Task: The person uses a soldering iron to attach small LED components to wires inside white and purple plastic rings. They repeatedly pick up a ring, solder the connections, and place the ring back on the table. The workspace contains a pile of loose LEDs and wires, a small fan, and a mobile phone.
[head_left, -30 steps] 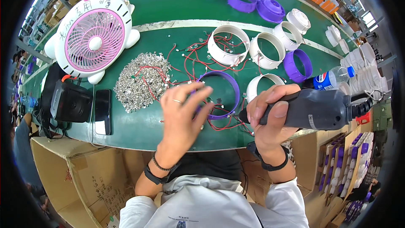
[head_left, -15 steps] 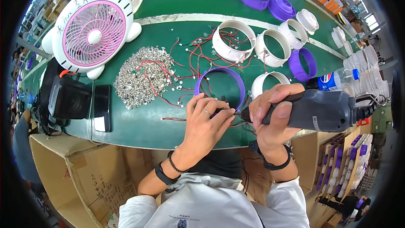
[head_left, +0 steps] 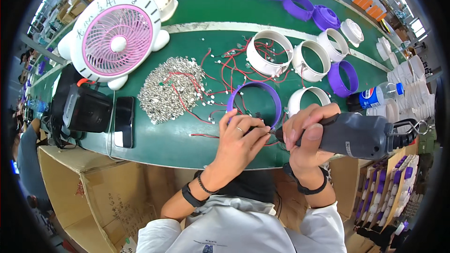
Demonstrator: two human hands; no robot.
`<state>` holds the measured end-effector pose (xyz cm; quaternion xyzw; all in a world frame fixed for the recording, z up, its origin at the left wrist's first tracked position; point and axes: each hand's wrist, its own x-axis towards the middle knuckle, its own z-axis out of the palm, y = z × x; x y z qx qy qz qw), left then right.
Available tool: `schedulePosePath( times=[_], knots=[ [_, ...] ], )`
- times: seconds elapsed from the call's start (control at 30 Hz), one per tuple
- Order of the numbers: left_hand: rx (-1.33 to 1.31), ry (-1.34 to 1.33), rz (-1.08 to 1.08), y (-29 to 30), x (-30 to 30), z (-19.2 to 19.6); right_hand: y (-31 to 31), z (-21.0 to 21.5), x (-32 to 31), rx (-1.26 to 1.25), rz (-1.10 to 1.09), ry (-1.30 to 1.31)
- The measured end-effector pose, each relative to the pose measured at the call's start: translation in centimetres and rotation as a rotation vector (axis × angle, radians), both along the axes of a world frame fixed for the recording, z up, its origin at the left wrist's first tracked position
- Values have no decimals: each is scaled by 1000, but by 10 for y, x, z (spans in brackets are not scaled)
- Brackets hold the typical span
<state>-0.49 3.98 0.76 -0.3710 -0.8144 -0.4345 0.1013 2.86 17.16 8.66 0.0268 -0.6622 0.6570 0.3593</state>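
At the near edge of the bench, my left hand point(head_left: 240, 141) is closed on the front wall of a purple plastic ring point(head_left: 231, 100). The fingertips hide what they pinch there. My right hand point(head_left: 307, 136) wraps round a dark grey electric screwdriver point(head_left: 360, 135), lying nearly level with its tip toward the left. That tip meets the ring's near side beside my left fingertips; any screw is too small to make out. Red and black wires point(head_left: 206, 135) show beside the ring. Left of it spreads a heap of small silver screws point(head_left: 164, 94).
Several white rings point(head_left: 311, 61) and purple rings point(head_left: 343, 78) stand at the right and back. A cola bottle point(head_left: 372, 97) lies at the right. To the left are a pink-and-white fan point(head_left: 119, 44), a phone point(head_left: 124, 126) and a black device point(head_left: 89, 110). Cardboard boxes point(head_left: 101, 192) stand below the bench.
The whole view has shifted, so the bench things appear farther right and slightly lower. Both hands keep their hold. The screwdriver's rear end has dropped slightly toward me.
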Motion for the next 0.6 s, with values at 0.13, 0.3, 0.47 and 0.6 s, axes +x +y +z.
schedulePosePath(
  times=[0.13,0.3,0.47,0.6],
  knots=[
    [13,1,6,1,1,0,1,1,1,14,-13,18],
    [25,33,12,3,2,-1,-1,4,2,41,-59,26],
    [58,34,23,2,3,1,10,14,8,-103,-5,171],
    [53,77,162,-25,-29,26,23,34,18,-126,-116,177]
  ],
)
